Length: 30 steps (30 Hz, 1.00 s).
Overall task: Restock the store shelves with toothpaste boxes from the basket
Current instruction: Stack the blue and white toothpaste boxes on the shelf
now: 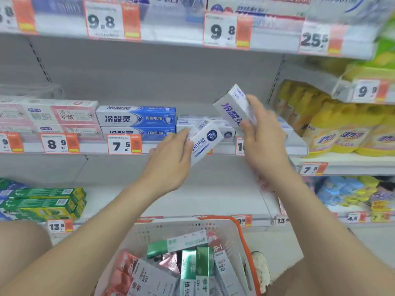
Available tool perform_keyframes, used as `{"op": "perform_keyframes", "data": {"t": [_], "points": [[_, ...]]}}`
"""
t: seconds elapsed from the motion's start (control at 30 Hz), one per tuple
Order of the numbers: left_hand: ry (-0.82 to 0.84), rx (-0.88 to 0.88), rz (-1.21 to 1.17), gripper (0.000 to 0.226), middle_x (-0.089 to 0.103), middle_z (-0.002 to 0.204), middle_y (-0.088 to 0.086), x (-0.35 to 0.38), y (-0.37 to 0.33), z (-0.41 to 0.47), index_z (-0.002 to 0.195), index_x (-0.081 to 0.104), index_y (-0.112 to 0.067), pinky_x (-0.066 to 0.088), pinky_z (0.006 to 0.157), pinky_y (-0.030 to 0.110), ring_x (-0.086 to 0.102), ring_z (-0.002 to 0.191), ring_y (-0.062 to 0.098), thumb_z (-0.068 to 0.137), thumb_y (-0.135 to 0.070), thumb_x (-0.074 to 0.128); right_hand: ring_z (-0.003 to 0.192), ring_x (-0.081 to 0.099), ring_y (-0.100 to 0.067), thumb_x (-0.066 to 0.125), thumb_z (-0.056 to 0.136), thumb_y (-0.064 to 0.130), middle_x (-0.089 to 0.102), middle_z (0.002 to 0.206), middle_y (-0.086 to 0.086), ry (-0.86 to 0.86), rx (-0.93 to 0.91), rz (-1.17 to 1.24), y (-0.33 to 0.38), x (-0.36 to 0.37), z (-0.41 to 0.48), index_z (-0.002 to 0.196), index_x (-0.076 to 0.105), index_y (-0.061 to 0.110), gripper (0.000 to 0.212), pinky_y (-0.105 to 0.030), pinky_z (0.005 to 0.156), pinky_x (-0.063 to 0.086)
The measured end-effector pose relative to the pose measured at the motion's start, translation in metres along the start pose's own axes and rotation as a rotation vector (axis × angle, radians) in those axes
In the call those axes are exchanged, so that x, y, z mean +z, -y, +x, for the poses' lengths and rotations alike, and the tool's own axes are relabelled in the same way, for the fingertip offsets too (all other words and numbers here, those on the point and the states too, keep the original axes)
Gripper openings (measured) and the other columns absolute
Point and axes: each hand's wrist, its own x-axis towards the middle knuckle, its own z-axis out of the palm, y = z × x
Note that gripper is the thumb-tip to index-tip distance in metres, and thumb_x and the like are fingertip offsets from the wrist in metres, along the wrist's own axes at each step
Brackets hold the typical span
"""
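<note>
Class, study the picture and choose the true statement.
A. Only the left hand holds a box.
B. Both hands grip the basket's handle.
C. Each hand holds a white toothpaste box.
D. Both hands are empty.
C: the left hand grips a white box and the right hand grips a second white box, both raised above the basket.

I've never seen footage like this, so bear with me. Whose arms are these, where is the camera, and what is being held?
There is no machine: a person wears one wide camera on the head, looking down at their own bare arms. The left hand holds a white toothpaste box at the middle shelf; the right hand grips a second box, tilted, higher up. Matching boxes lie behind, beside blue toothpaste boxes. Below stands a basket of more boxes.
</note>
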Motion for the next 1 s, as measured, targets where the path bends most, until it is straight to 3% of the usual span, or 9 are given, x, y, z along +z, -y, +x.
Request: {"op": "perform_keyframes", "data": {"t": [0.1,0.2,0.3,0.4,0.5,0.63,0.73,0.83,1.0], "points": [[0.036,-0.01,0.214,0.025,0.053,0.113,0.003,-0.002,-0.024,0.037,0.128,0.047,-0.026,0.039,0.092,0.05,0.05,0.107,0.033,0.111,-0.033,0.03,0.123,0.043,-0.038,0.055,0.098,0.014,0.051,0.133,-0.01,-0.091,0.041,-0.369,-0.034,-0.005,0.038,0.151,0.043,0.043,0.061,-0.056,0.117,0.025],[0.041,0.025,0.32,0.016,0.047,0.111,0.001,-0.002,-0.042,0.073,0.123,0.044,-0.026,0.034,0.091,0.05,0.047,0.108,0.034,0.11,-0.028,0.034,0.131,0.038,-0.038,0.056,0.091,0.003,0.046,0.137,-0.011,-0.001,0.044,-0.489,-0.063,-0.011,0.067,0.145,0.046,0.044,0.069,-0.064,0.119,0.014],[0.074,0.07,0.384,0.018,0.045,0.112,0.002,-0.002,-0.055,0.11,0.125,0.045,-0.025,0.029,0.089,0.049,0.044,0.105,0.032,0.11,-0.027,0.035,0.133,0.035,-0.037,0.052,0.091,0.001,0.044,0.136,-0.011,0.168,0.042,-0.57,-0.084,-0.013,0.082,0.147,0.043,0.046,0.073,-0.065,0.119,0.015],[0.118,0.104,0.417,0.023,0.05,0.116,0.006,-0.001,-0.06,0.151,0.128,0.05,-0.023,0.026,0.089,0.051,0.046,0.112,0.035,0.111,-0.029,0.036,0.136,0.034,-0.034,0.05,0.09,-0.001,0.043,0.134,-0.008,0.286,0.033,-0.568,-0.098,-0.01,0.088,0.151,0.037,0.049,0.08,-0.065,0.12,0.011],[0.168,0.117,0.467,0.035,0.052,0.133,0.013,0.008,-0.055,0.193,0.142,0.048,-0.022,0.029,0.108,0.064,0.045,0.131,0.042,0.108,-0.019,0.041,0.139,0.032,-0.03,0.05,0.087,0.001,0.045,0.136,-0.003,0.31,-0.006,-0.54,-0.103,-0.004,0.093,0.149,0.038,0.051,0.08,-0.064,0.119,0.007],[0.204,0.137,0.551,0.058,0.044,0.137,0.019,0.03,-0.043,0.222,0.153,0.037,-0.019,0.011,0.12,0.075,0.038,0.134,0.045,0.1,0.002,0.046,0.142,0.03,-0.032,0.05,0.087,0.011,0.046,0.141,-0.004,0.275,0.026,-0.46,-0.103,0.007,0.098,0.15,0.043,0.044,0.071,-0.062,0.122,0.005],[0.225,0.128,0.73,0.076,0.041,0.138,0.02,0.042,-0.033,0.228,0.156,0.032,-0.013,0.006,0.122,0.074,0.037,0.135,0.044,0.088,0.012,0.054,0.136,0.033,-0.036,0.049,0.086,0.012,0.048,0.139,-0.005,0.22,0.061,-0.442,-0.102,0.016,0.099,0.147,0.048,0.041,0.067,-0.06,0.121,0.008],[0.261,0.092,0.826,0.078,0.043,0.141,0.019,0.044,-0.022,0.234,0.156,0.033,-0.014,0.005,0.122,0.073,0.034,0.139,0.042,0.087,0.011,0.057,0.133,0.035,-0.037,0.05,0.085,0.013,0.048,0.136,-0.007,0.185,0.07,-0.42,-0.1,0.022,0.101,0.142,0.052,0.037,0.062,-0.058,0.12,0.011],[0.411,0.044,0.76,0.077,0.048,0.139,0.013,0.051,-0.016,0.242,0.159,0.033,-0.026,0.007,0.123,0.072,0.036,0.142,0.039,0.093,0.011,0.044,0.132,0.038,-0.036,0.048,0.089,0.016,0.049,0.136,-0.008,0.158,0.086,-0.402,-0.099,0.026,0.103,0.139,0.054,0.034,0.054,-0.058,0.121,0.013]]}}
